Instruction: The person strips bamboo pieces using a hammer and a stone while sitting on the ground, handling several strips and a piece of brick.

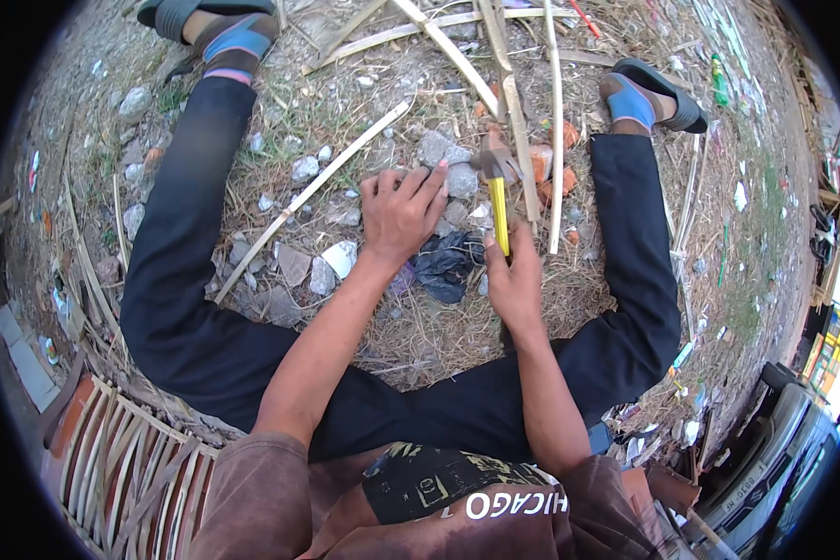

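A hammer (499, 205) with a yellow handle is gripped in my right hand (516, 280). Its metal head lies just right of some grey stones (461, 180). Left of those stones, my left hand (401, 213) rests palm down with its fingers apart and bent, a fingertip at the stones' edge; nothing shows in it. Between my hands lies a crumpled black plastic bag (442, 268). Split wooden strips (522, 145) run away from me beside the hammer head. Orange brick pieces (565, 183) sit next to them.
My outstretched legs (182, 224) border the ground on both sides. A long pale strip (312, 189) slants across the left. Broken tile (340, 258) and rubble lie below it. Slatted wood (135, 462) stands at lower left, a vehicle (770, 476) at lower right, a green bottle (719, 80) far right.
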